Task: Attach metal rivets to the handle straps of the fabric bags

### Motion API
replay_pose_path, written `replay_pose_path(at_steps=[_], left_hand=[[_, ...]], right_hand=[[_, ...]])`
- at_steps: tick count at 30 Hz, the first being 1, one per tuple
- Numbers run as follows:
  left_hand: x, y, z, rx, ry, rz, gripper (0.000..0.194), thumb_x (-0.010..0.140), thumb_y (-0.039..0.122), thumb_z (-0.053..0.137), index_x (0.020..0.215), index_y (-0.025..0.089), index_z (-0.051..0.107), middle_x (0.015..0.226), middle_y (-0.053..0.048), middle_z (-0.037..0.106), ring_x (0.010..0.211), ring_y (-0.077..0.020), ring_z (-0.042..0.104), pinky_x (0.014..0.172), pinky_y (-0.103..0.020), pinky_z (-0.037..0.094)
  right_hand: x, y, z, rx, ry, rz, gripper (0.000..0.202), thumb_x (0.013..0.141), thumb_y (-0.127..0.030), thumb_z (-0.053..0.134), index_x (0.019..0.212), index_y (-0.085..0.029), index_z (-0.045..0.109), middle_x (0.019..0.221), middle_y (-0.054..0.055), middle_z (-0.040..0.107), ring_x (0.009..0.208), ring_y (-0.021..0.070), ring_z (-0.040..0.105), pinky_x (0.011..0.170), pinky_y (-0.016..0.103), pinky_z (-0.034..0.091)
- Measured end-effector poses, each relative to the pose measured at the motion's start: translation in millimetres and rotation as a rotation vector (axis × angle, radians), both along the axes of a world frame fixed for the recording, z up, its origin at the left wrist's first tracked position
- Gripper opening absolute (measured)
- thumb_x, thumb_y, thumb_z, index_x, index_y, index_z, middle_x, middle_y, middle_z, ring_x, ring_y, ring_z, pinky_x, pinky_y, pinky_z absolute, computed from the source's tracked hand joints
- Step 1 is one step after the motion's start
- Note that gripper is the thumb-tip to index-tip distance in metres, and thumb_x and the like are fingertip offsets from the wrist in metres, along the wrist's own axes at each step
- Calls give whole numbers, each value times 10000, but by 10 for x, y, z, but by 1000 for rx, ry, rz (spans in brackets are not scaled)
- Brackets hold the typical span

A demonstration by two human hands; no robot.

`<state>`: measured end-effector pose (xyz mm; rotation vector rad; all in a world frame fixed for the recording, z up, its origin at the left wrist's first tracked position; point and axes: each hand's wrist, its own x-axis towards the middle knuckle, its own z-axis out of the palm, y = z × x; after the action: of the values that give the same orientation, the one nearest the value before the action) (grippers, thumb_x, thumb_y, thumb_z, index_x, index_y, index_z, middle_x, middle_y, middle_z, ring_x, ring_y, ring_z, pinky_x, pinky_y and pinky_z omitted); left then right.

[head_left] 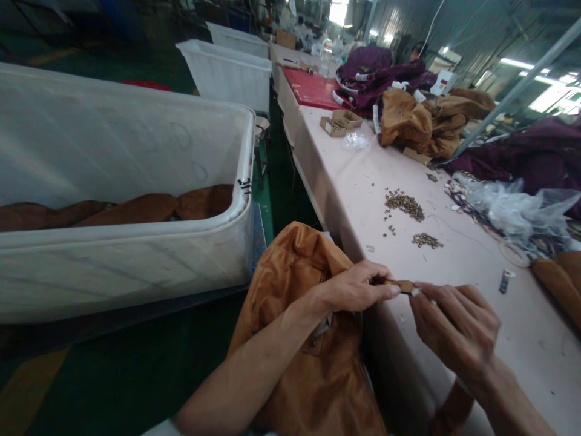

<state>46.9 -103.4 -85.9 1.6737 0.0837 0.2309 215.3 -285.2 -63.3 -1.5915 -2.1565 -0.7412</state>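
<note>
A narrow brown strap [400, 285] is stretched between my two hands, just over the table's near edge. My left hand [361, 286] pinches its left end between thumb and fingers. At the strap's right end, the fingertips of my right hand [454, 318] are closed on it, with a small whitish bit showing at the tips. Below my left forearm a brown fabric bag [290, 260] hangs against the table side. Two piles of small brass-coloured metal pieces, a larger one [406, 204] and a smaller one [426, 241], lie on the table beyond my hands.
The pale-covered table [345, 181] runs away from me. Small cardboard boxes [336, 126], brown bags [406, 118], purple bags [385, 72] and clear plastic [521, 209] lie on it. A large white bin [122, 227] holding brown items stands at left, with more white bins behind.
</note>
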Motion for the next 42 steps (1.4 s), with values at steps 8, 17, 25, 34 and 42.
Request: replay_pose_path(at_steps=[8,17,25,34,42], left_hand=[[71,-13,-180,-491,18,118,269,694,352,771,776,107,695,646,-20,624,567,-102,510,551,-223,357],[314,-323,-384,-19,286,369,123,667,254,689,645,133,697,517,33,473,513,-102,431,449,-232,230],[331,-291,-461,-37,258,360,149,677,273,693,680,129,731,540,32,477,521,-97,396,436,-236,207],[360,-321,-417,-31,248,377,140,663,256,697,674,122,739,524,35,475,518,-97,414,445,-233,232],[358,-388,-444,-55,263,391,171,655,277,707,718,129,767,545,26,524,524,-103,441,449,-230,254]], right_hand=[[-26,213,79,-168,375,-14,154,891,-113,687,955,-252,692,952,67,733,697,170,638,603,323,468],[1298,647,-218,-329,871,-529,364,828,-468,664,922,-132,766,692,71,704,604,199,609,547,297,442],[1688,989,-572,-368,774,-649,347,748,-480,665,678,-149,743,547,47,629,544,183,531,528,304,346],[1931,1042,-495,-590,838,-604,384,717,-510,674,675,-130,712,517,8,556,479,125,421,478,284,272],[1800,1004,-419,-641,717,-571,306,727,-428,637,647,-137,687,496,-1,526,491,128,404,494,281,262]])
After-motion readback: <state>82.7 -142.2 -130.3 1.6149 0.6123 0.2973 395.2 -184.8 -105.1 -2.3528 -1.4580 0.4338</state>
